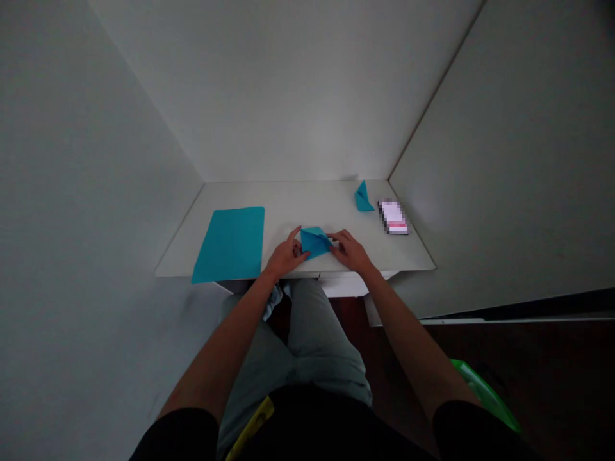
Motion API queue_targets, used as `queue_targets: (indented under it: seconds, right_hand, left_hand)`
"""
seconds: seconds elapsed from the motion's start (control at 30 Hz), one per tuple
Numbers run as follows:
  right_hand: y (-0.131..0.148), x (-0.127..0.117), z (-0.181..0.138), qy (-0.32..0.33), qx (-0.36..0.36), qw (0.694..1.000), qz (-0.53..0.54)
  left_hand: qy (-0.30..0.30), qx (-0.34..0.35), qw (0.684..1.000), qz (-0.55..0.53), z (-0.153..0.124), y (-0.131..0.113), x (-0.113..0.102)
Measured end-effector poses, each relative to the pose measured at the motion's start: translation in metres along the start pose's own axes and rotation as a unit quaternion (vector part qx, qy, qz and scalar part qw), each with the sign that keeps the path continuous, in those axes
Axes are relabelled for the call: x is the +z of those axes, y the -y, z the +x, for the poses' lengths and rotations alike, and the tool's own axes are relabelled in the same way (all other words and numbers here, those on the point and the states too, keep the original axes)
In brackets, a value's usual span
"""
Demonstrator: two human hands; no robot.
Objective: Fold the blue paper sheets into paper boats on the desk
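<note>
and here, just below the centre of the frame, a small sky-blue sheet of folded paper (313, 244) sits between two bare hands at the front of a white, flat-topped table (307, 200), the left hand (286, 256) gripping its left edge with thumb and forefinger spread apart, the right hand (353, 251) pinching its right edge between thumb and fingertips! over to the left lies a large, flat teal paper sheet (233, 243) overhanging the front edge, while right of centre a pointed blue folded-paper piece (363, 198) stands near a dark-edged, lit phone (394, 216).
</note>
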State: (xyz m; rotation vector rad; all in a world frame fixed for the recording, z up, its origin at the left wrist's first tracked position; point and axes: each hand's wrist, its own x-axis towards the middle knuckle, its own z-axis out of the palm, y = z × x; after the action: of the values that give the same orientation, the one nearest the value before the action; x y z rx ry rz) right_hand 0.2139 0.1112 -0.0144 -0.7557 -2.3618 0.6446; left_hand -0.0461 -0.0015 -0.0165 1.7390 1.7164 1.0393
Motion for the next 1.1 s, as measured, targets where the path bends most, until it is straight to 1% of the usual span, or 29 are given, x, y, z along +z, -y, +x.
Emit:
queue_targets:
  seconds: [0.1,0.23,0.3,0.4,0.5,0.63,0.83,0.9,1.0,1.1]
  right_hand:
    - [-0.001,0.0,0.0,0.018,-0.029,0.999,-0.04]
    - [-0.008,0.002,0.004,0.017,-0.062,0.995,-0.079]
    - [-0.01,0.003,0.005,0.008,-0.058,0.995,-0.087]
    - [-0.013,0.004,0.005,-0.011,-0.04,0.995,-0.091]
    - [-0.014,0.004,0.005,-0.026,-0.033,0.995,-0.093]
    - [-0.012,0.004,0.006,-0.017,-0.046,0.996,-0.075]
    - [-0.011,0.005,0.008,-0.002,0.004,0.999,-0.048]
    - [-0.011,0.005,0.009,0.002,0.011,0.999,-0.035]
    - [-0.011,0.005,0.009,0.004,-0.002,0.999,-0.048]
    - [-0.006,0.005,0.009,0.022,-0.039,0.994,-0.103]
  left_hand:
    - [-0.015,0.001,1.0,0.012,0.001,0.0,0.0]
    - [-0.076,0.021,0.99,0.114,0.001,0.0,-0.001]
    - [-0.086,0.03,0.983,0.158,0.002,0.001,-0.002]
    - [-0.088,0.059,0.977,0.183,0.002,0.001,-0.002]
    - [-0.076,0.076,0.981,0.16,0.003,0.0,-0.002]
    - [-0.047,0.064,0.989,0.125,0.004,-0.001,-0.002]
    - [-0.069,0.043,0.996,0.038,0.005,0.002,0.0]
    - [-0.07,0.04,0.997,0.02,0.005,0.002,0.0]
    - [-0.055,0.052,0.996,0.046,0.005,0.001,0.0]
    - [-0.034,0.089,0.987,0.132,0.006,-0.002,0.0]
